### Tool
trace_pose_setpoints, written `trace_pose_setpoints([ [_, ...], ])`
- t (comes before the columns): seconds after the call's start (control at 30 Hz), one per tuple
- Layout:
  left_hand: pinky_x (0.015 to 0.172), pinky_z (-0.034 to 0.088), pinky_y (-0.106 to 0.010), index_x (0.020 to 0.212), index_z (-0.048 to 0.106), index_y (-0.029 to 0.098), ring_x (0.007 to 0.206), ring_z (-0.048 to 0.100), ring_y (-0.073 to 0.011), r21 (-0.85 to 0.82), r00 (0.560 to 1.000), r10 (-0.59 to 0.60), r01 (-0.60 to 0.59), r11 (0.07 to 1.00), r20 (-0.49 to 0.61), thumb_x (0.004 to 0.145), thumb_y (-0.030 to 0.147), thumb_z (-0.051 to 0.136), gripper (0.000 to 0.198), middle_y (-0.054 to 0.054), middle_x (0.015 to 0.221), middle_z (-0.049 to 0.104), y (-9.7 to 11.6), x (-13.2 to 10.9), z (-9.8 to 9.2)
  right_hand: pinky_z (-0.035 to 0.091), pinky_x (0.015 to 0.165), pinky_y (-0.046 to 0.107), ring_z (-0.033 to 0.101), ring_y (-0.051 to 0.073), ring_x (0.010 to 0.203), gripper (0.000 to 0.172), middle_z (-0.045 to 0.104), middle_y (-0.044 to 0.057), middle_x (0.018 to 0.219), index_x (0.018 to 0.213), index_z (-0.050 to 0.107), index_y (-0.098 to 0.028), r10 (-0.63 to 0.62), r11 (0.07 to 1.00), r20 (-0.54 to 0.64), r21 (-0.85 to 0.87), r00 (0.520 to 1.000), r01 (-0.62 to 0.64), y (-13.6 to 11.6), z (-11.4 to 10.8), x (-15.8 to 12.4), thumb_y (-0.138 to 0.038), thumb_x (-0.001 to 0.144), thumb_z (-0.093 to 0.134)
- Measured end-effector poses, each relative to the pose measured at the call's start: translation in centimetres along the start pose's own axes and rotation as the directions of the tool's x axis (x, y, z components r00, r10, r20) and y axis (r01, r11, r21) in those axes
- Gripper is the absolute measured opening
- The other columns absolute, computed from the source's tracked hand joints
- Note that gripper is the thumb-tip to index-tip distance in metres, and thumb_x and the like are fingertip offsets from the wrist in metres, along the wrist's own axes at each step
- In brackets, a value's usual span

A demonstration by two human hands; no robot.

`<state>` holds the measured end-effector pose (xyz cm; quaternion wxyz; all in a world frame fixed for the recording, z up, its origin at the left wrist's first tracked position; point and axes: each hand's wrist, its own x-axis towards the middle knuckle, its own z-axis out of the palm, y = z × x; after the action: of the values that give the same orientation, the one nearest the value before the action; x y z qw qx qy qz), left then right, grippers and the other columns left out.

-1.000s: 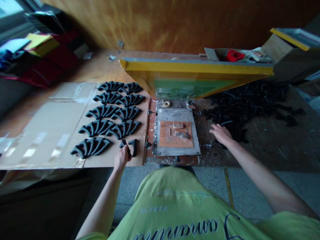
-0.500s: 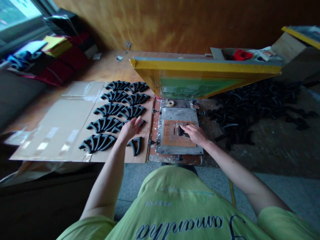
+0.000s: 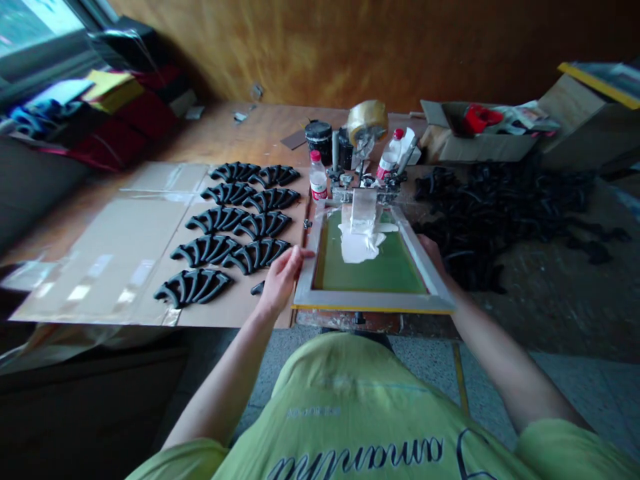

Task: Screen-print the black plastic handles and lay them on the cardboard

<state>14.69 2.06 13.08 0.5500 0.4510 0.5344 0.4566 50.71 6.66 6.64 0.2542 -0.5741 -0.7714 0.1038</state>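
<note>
A framed printing screen [image 3: 373,301] with green mesh lies flat on the work station in front of me. White ink and a squeegee [image 3: 363,212] sit at its far end. My left hand [image 3: 281,279] grips the frame's left rail. My right hand [image 3: 434,255] holds the right rail, its fingers mostly hidden behind the frame. Left of the screen, black curved rubber pieces [image 3: 235,223] lie in two rows on flattened cardboard [image 3: 100,253]. One more black piece [image 3: 258,288] shows partly under my left hand.
A loose heap of black pieces [image 3: 505,207] lies right of the screen. Bottles [image 3: 317,176], a black tin [image 3: 319,137] and a tape roll [image 3: 367,120] stand behind it. A cardboard box [image 3: 475,137] sits at the back right, clutter at the far left.
The raised screen frame has come down flat over the metal plate. My right hand left the plate and now holds the right rail; my left hand moved from the black pieces to the left rail.
</note>
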Motion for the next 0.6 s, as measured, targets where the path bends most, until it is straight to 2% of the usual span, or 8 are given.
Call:
trace_pose_setpoints([
  [0.03, 0.048, 0.037, -0.021, 0.112, 0.068, 0.016, 0.054, 0.049, -0.0105, 0.015, 0.997, -0.068, 0.067, 0.998, 0.026, 0.082, 0.064, 0.060, 0.057, 0.000, 0.065, 0.056, -2.0, -0.6, -0.2, 0.053, 0.083, 0.027, 0.064, 0.018, 0.089, 0.043, 0.069, 0.010, 0.100, 0.114, 0.069, -0.005, 0.037, 0.999, -0.054, -0.023, 0.998, -0.039, 0.2, -0.8, 0.8, -0.028, 0.101, 0.035],
  [0.1, 0.050, 0.038, -0.021, 0.129, 0.060, 0.017, 0.057, 0.050, -0.0113, 0.037, 0.986, -0.159, 0.158, 0.987, 0.050, 0.078, 0.058, 0.068, 0.066, 0.000, 0.071, 0.060, -5.5, -1.2, -0.3, 0.053, 0.087, 0.033, 0.064, 0.022, 0.097, 0.037, 0.064, 0.013, 0.116, 0.125, 0.064, -0.010, 0.063, 0.995, -0.152, -0.068, 0.986, -0.074, -0.8, -1.4, 2.8, -0.029, 0.097, 0.051],
  [0.13, 0.053, 0.039, -0.021, 0.137, 0.054, 0.018, 0.059, 0.052, -0.0120, 0.047, 0.983, -0.178, 0.176, 0.983, 0.042, 0.077, 0.056, 0.069, 0.073, -0.001, 0.074, 0.062, -7.0, -1.1, -0.2, 0.052, 0.091, 0.037, 0.063, 0.024, 0.103, 0.042, 0.060, 0.014, 0.125, 0.131, 0.061, -0.013, 0.040, 0.994, -0.169, -0.092, 0.985, -0.056, -1.9, -1.3, 4.0, -0.028, 0.091, 0.062],
  [0.2, 0.056, 0.041, -0.022, 0.145, 0.046, 0.019, 0.062, 0.054, -0.0129, 0.082, 0.982, -0.186, 0.184, 0.980, 0.018, 0.077, 0.054, 0.069, 0.079, -0.001, 0.076, 0.063, -9.2, -0.7, 0.1, 0.050, 0.096, 0.040, 0.058, 0.028, 0.113, 0.056, 0.055, 0.015, 0.130, 0.132, 0.058, -0.015, -0.041, 0.989, -0.119, -0.149, 0.992, 0.023, -4.8, -0.4, 6.1, -0.027, 0.081, 0.076],
  [0.23, 0.057, 0.041, -0.022, 0.146, 0.045, 0.019, 0.064, 0.055, -0.0132, 0.102, 0.983, -0.185, 0.182, 0.978, 0.013, 0.078, 0.054, 0.068, 0.079, -0.001, 0.076, 0.063, -10.0, -0.4, 0.1, 0.049, 0.095, 0.041, 0.057, 0.029, 0.113, 0.053, 0.058, 0.014, 0.125, 0.127, 0.061, -0.015, -0.071, 0.983, -0.053, -0.173, 0.996, 0.061, -6.2, 0.2, 6.8, -0.027, 0.078, 0.079],
  [0.33, 0.059, 0.043, -0.022, 0.144, 0.047, 0.018, 0.066, 0.057, -0.0143, 0.118, 0.982, -0.188, 0.184, 0.976, 0.026, 0.079, 0.055, 0.066, 0.078, 0.000, 0.075, 0.062, -11.2, 0.3, 0.0, 0.049, 0.084, 0.036, 0.060, 0.026, 0.096, 0.025, 0.066, 0.010, 0.098, 0.102, 0.067, -0.015, -0.052, 0.974, 0.192, -0.207, 0.980, 0.092, -9.2, 2.1, 6.7, -0.023, 0.080, 0.077],
  [0.43, 0.059, 0.044, -0.023, 0.141, 0.050, 0.018, 0.068, 0.060, -0.0158, 0.114, 0.979, -0.198, 0.192, 0.975, 0.041, 0.079, 0.057, 0.065, 0.075, -0.001, 0.074, 0.063, -11.6, 0.4, -0.2, 0.045, 0.075, 0.030, 0.061, 0.022, 0.086, 0.005, 0.067, 0.009, 0.091, 0.092, 0.068, -0.015, -0.084, 0.963, 0.323, -0.217, 0.943, 0.160, -9.9, 2.7, 3.8, -0.017, 0.088, 0.065],
  [0.6, 0.057, 0.044, -0.022, 0.140, 0.051, 0.017, 0.069, 0.061, -0.0161, 0.130, 0.977, -0.208, 0.202, 0.971, 0.036, 0.080, 0.058, 0.064, 0.074, -0.002, 0.077, 0.064, -11.6, 0.3, -0.3, 0.039, 0.066, 0.024, 0.061, 0.016, 0.081, 0.015, 0.069, 0.001, 0.092, 0.091, 0.068, -0.020, -0.323, 0.906, 0.468, -0.099, 0.823, 0.411, -8.8, 1.1, 0.9, -0.008, 0.086, 0.060],
])
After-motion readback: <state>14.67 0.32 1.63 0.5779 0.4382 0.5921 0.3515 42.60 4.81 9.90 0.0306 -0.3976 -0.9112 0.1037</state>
